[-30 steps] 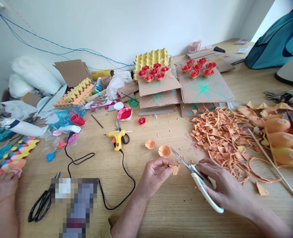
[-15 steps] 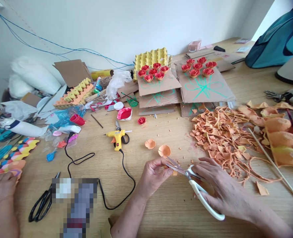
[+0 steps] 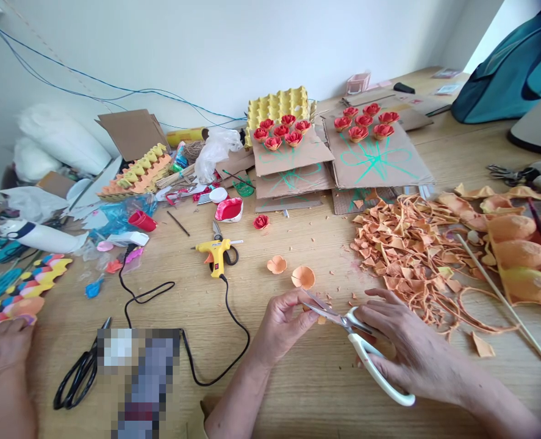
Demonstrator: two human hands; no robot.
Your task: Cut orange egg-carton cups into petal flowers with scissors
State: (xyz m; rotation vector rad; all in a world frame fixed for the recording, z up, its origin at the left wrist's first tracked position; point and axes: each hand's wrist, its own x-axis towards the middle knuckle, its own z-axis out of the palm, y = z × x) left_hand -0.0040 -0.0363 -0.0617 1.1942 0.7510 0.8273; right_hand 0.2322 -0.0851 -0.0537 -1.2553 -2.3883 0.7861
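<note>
My left hand (image 3: 285, 322) pinches a small orange egg-carton piece (image 3: 321, 319), mostly hidden behind its fingers and the blades. My right hand (image 3: 407, 347) grips white-handled scissors (image 3: 366, 350), whose blades reach left into that piece. Just beyond my hands lie two cut orange petal cups (image 3: 303, 277) (image 3: 277, 264) on the wooden table (image 3: 320, 378).
A heap of orange carton scraps (image 3: 402, 250) and cut carton cups (image 3: 521, 253) lie right, with a thin stick (image 3: 503, 299). A yellow glue gun (image 3: 216, 253) with black cord, black scissors (image 3: 75, 378), red paper roses on cardboard (image 3: 371, 152), and another person's hand (image 3: 0, 353) at left.
The scissors swung from pointing up-left to lying across the orange piece, and the blades closed into it. My left hand stayed put. The view shifted slightly.
</note>
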